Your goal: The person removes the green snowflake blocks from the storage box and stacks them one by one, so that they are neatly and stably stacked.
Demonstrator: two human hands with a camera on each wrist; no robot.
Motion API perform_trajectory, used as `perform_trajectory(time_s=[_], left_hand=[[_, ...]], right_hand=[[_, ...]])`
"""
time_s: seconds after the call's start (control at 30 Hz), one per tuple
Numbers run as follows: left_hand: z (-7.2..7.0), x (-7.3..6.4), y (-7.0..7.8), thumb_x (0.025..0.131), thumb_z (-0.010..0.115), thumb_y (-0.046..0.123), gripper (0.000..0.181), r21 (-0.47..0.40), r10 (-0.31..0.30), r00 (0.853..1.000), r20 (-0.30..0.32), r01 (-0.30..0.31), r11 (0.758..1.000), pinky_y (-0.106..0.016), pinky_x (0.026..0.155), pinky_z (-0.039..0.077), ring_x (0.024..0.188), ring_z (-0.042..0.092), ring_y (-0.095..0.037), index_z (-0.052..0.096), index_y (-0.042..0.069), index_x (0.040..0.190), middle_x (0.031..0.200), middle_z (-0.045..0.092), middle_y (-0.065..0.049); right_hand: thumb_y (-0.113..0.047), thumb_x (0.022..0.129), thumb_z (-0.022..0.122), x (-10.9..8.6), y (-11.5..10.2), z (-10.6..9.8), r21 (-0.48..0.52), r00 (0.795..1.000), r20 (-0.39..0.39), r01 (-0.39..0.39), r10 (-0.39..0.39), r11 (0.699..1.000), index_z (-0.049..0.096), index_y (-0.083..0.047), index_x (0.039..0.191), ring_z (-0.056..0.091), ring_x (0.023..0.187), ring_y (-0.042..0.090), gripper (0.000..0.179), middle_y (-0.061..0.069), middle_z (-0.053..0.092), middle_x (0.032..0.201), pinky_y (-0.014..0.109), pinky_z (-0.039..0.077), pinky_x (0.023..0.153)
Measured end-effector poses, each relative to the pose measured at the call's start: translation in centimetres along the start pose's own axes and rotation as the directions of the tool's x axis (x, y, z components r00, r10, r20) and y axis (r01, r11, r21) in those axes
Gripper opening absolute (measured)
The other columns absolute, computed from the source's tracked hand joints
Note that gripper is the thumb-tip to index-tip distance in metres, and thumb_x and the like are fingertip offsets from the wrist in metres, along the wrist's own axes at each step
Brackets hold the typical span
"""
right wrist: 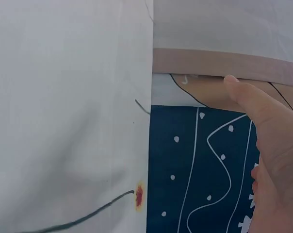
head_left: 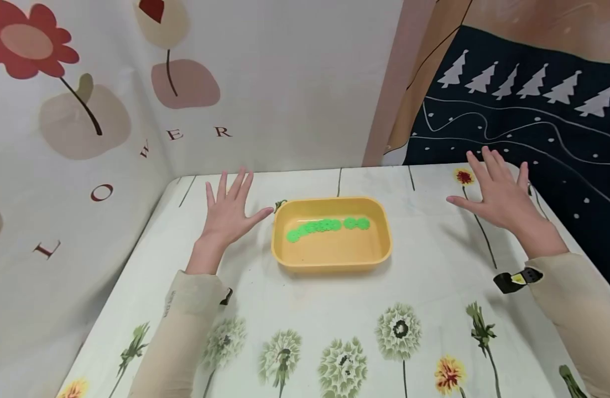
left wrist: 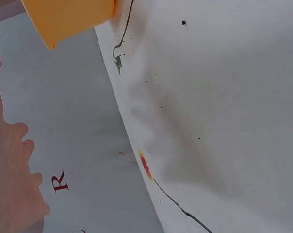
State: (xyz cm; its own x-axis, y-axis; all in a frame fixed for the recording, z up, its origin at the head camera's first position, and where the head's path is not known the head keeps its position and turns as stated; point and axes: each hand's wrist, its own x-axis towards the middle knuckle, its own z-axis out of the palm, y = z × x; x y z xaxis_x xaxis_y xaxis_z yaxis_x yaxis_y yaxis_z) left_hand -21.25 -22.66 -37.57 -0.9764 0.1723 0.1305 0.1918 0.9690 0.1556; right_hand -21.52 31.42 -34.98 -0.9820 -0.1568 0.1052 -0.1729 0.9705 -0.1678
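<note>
A shallow yellow plastic tray (head_left: 329,260) sits near the middle of the table. Inside it, several small bright green discs (head_left: 321,225) lie in an overlapping row, with a pair set slightly apart on the right. My left hand (head_left: 227,213) is spread to the left of the tray, its thumb pointing toward the rim, holding nothing. Far to the right, near the table's corner, my right hand (head_left: 501,193) has its fingers spread and holds nothing. In the left wrist view the tray's corner (left wrist: 69,19) shows at the top, with the left hand (left wrist: 13,165) at the left edge.
A white flower-printed cloth (head_left: 334,315) covers the table. Behind and to the left hangs a pale curtain (head_left: 285,83) with printed flowers and letters. At the right back hangs a dark blue cloth (head_left: 514,110) with white trees. Both wrists wear dark straps under beige sleeves (head_left: 573,309).
</note>
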Motion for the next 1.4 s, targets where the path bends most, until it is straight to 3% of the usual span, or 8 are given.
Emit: perform_trajectory(time_s=[0.2,0.57,0.83,1.17,1.4], left_hand=[[0.2,0.2,0.3,0.088,0.045,0.078,0.1,-0.019,0.023,1.0,-0.015,-0.023,1.0,-0.061,0.122,-0.012,0.157,-0.012,-0.031,0.006,0.024,0.162,0.17,-0.003,0.004],[0.8,-0.2,0.6,0.089,0.048,0.075,0.099,-0.032,0.062,0.998,0.0,-0.062,0.998,-0.058,0.125,-0.005,0.158,-0.004,-0.031,0.004,0.025,0.162,0.171,0.0,0.003],[1.1,-0.6,0.7,0.09,0.052,0.071,0.098,-0.114,0.125,0.99,0.064,-0.117,0.987,-0.055,0.127,0.003,0.158,0.004,-0.026,0.006,0.024,0.162,0.17,0.005,0.005],[1.0,-1.3,1.2,0.085,0.07,0.059,0.105,-0.315,0.246,0.957,0.154,-0.189,0.93,-0.05,0.127,0.007,0.158,0.008,-0.022,0.006,0.027,0.162,0.17,0.01,0.004],[1.2,-2.2,1.5,0.077,0.081,0.052,0.114,-0.465,0.301,0.929,0.213,-0.175,0.868,-0.053,0.126,0.01,0.157,0.01,-0.03,0.009,0.027,0.162,0.17,0.011,0.0]], right_hand=[[-0.067,0.09,0.057,-0.3,0.0,0.3,0.001,1.0,-0.011,0.016,-0.016,1.0,-0.004,-0.015,0.161,-0.01,0.156,0.037,0.107,0.018,-0.01,0.167,0.072,-0.016,0.114],[-0.06,0.089,0.063,-0.4,-0.9,0.9,0.076,1.0,-0.009,0.013,-0.013,0.997,-0.003,-0.007,0.16,-0.008,0.156,0.037,0.111,0.021,-0.005,0.167,0.07,-0.013,0.116],[-0.058,0.089,0.065,-0.6,-1.6,1.5,0.141,0.999,-0.014,0.032,-0.03,0.989,-0.005,-0.005,0.16,-0.005,0.156,0.036,0.113,0.019,-0.006,0.168,0.067,-0.012,0.119],[-0.054,0.088,0.069,-0.7,-3.2,1.7,0.193,0.998,-0.028,0.058,-0.054,0.979,-0.004,-0.004,0.16,-0.002,0.156,0.038,0.113,0.017,-0.007,0.168,0.065,-0.008,0.121],[-0.051,0.089,0.07,-0.7,-4.5,2.0,0.233,0.998,0.011,0.058,-0.062,0.971,-0.005,-0.005,0.16,0.0,0.156,0.04,0.113,0.014,-0.009,0.168,0.062,-0.004,0.123]])
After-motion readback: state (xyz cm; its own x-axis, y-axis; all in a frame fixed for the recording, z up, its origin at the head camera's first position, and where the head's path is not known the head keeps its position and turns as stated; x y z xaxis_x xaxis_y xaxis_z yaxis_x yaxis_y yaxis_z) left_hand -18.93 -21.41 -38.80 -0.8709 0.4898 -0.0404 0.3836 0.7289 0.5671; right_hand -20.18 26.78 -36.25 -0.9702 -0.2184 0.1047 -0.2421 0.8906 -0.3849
